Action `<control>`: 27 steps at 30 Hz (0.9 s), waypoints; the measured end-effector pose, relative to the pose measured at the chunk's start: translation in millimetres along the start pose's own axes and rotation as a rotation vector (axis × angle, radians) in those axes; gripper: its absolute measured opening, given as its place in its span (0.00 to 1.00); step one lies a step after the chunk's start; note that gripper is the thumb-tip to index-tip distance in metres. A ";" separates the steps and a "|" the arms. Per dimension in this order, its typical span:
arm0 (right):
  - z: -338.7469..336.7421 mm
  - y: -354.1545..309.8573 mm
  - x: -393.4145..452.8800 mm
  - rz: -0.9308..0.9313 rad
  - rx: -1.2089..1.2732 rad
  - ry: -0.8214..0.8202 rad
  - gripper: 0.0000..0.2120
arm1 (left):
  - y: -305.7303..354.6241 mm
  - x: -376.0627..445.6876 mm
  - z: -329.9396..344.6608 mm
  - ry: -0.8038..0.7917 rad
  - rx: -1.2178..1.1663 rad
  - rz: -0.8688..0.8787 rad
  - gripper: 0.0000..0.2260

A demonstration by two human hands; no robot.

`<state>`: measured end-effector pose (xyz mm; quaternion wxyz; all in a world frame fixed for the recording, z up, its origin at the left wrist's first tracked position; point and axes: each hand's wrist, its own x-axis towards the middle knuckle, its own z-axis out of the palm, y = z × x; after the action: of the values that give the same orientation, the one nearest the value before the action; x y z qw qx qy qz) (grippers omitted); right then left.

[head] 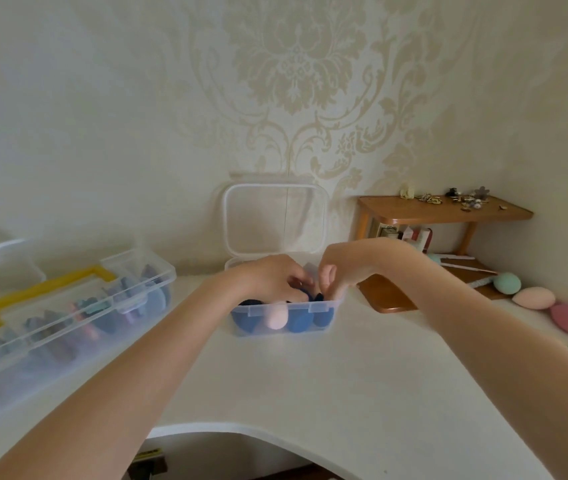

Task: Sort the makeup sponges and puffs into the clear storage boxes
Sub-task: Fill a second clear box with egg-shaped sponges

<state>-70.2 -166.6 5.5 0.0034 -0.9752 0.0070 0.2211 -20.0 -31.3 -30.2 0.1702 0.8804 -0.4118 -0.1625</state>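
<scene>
Both hands worked inside the small clear box (pixel 284 311) at frame centre: the left hand (pixel 275 277) and right hand (pixel 336 273) had fingers curled down among dark puffs (pixel 301 322), though what either pinched could not be told. A pink sponge (pixel 276 317) stood roughly upright against the front wall, long axis vertical. Packing seemed under way; next, the loose sponges (pixel 533 297) at right probably needed fetching.
</scene>
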 end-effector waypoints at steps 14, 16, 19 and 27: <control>15.0 -25.1 5.0 0.024 -0.051 0.088 0.12 | -15.9 -29.5 -13.9 -0.038 0.126 -0.013 0.20; 7.8 -26.1 4.2 0.047 0.037 0.056 0.08 | -16.1 -28.1 -15.5 -0.049 0.087 -0.037 0.19; -17.3 -8.8 -6.9 0.009 0.403 0.239 0.13 | -25.9 -33.0 -32.6 0.118 -0.082 -0.056 0.15; -35.8 7.1 25.1 0.040 0.426 0.759 0.25 | -50.7 -18.5 -55.3 0.746 -0.011 -0.136 0.20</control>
<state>-32.2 -174.4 26.9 0.1976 -0.9645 0.0720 -0.1597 26.2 22.9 -0.3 0.3020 0.9034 -0.2614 0.1562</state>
